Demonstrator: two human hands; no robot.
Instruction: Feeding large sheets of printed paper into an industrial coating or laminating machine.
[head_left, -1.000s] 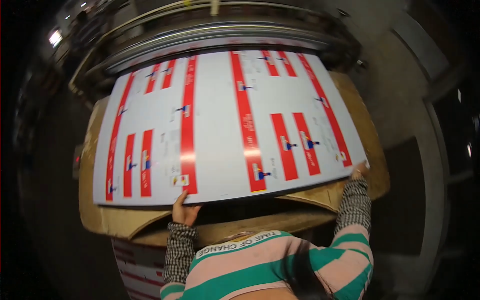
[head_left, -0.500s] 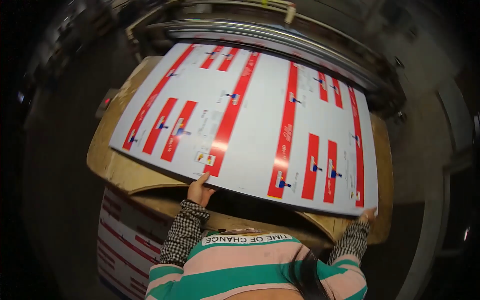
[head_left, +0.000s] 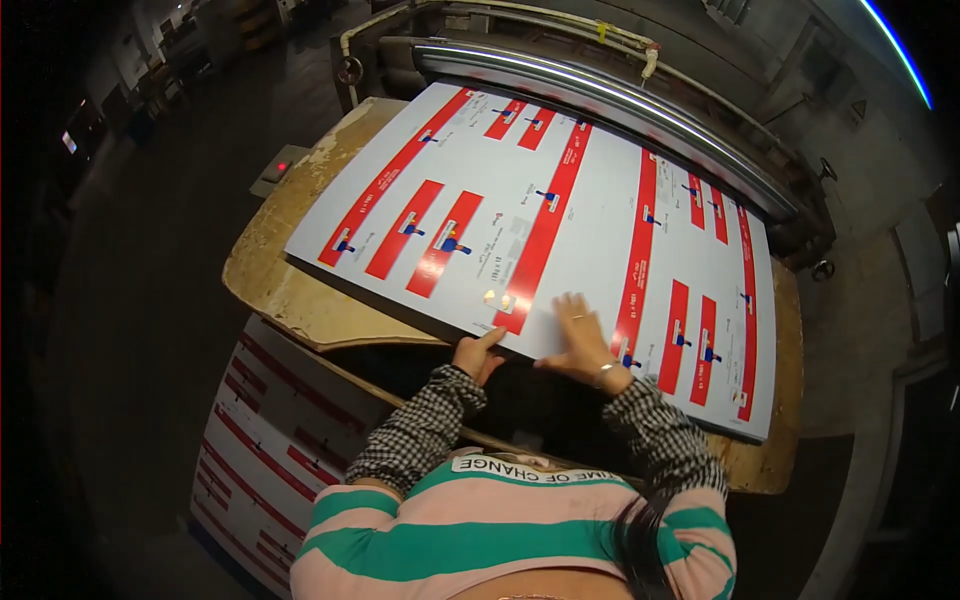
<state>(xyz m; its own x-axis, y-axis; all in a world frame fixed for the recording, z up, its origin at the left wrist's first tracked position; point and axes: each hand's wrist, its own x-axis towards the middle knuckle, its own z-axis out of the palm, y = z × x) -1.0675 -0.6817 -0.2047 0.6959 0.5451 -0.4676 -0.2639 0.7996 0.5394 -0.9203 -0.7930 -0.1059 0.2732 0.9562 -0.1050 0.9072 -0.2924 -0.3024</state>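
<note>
The sheet [head_left: 560, 230], a large white print with red bars, lies flat on the bench [head_left: 290, 290] in front of both hands, and its far edge sits close to the roller [head_left: 600, 100] of the machine. The left hand [head_left: 478, 352] pinches the near edge of the sheet, thumb on top, fingers under and hidden. The right hand [head_left: 580, 340] lies spread and flat on the sheet, just beside the left one, palm down.

What could go wrong, as I judge it: both hands are close together near the middle of the near edge, so the two far corners are free. If the hands push unevenly, the sheet can turn and meet the roller at an angle. The pinch of the left hand can crease the edge if it lifts too much. The flat right hand can slide on the smooth print and lose the sheet. The near right corner already hangs close to the bench edge and may bend there.

Below the left hand, a stack [head_left: 260, 420] of similar sheets stands beside the bench
</note>
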